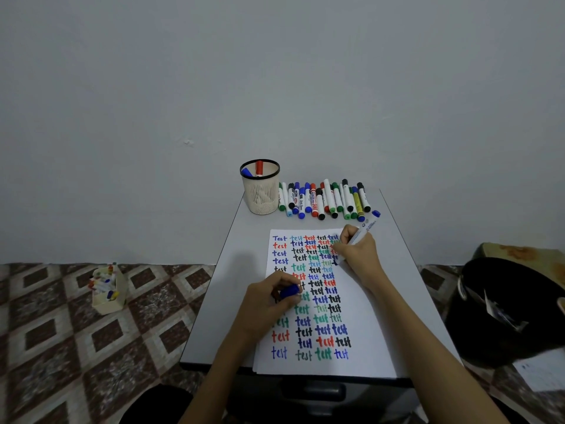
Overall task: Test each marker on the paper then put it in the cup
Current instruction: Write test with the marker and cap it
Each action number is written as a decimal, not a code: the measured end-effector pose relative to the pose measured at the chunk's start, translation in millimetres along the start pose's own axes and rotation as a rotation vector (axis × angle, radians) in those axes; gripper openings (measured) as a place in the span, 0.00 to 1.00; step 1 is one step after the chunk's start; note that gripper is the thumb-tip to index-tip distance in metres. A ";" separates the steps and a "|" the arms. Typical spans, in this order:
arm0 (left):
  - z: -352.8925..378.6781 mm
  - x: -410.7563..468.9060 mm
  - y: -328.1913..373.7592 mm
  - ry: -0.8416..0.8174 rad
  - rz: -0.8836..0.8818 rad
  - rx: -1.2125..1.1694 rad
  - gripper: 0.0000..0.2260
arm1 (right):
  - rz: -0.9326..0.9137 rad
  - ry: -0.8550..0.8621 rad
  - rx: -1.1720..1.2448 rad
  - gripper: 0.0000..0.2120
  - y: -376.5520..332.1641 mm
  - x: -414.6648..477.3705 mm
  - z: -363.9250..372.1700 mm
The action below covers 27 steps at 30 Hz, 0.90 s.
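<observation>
Under the right hand, gripping a blue-capped white marker, its tip hides; left hand clutches a blue cap on white paper, grey surface.

Dim, even light — soft focus, edges warped

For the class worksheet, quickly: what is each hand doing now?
Left hand: closed on the blue cap.
Right hand: closed on the blue marker.

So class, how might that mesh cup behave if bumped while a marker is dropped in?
The cup looks light: thin mesh, only two markers inside. Tall and narrow, it may tip or slide if nudged.
</observation>
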<state>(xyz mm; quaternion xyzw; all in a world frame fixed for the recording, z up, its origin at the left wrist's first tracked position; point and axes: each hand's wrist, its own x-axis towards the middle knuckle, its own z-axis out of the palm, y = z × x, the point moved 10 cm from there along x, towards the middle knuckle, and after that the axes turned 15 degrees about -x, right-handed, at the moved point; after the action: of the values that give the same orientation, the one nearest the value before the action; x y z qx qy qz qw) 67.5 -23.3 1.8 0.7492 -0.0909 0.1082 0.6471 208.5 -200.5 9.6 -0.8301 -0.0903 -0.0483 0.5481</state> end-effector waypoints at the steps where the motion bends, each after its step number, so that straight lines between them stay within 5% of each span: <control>1: 0.1 -0.3 0.2 0.000 -0.001 0.000 0.07 | 0.011 0.006 0.017 0.18 1.3 0.1 -0.9; 27: -0.4 -0.4 -2.8 -0.001 -0.014 -0.010 0.07 | 0.058 0.097 0.012 0.17 1.2 -4.7 -9.2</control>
<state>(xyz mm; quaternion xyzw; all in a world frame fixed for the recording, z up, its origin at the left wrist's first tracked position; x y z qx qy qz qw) 67.9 -22.5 -0.9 0.7465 -0.0867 0.1029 0.6516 204.4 -209.8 11.3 -0.8258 -0.0399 -0.0719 0.5580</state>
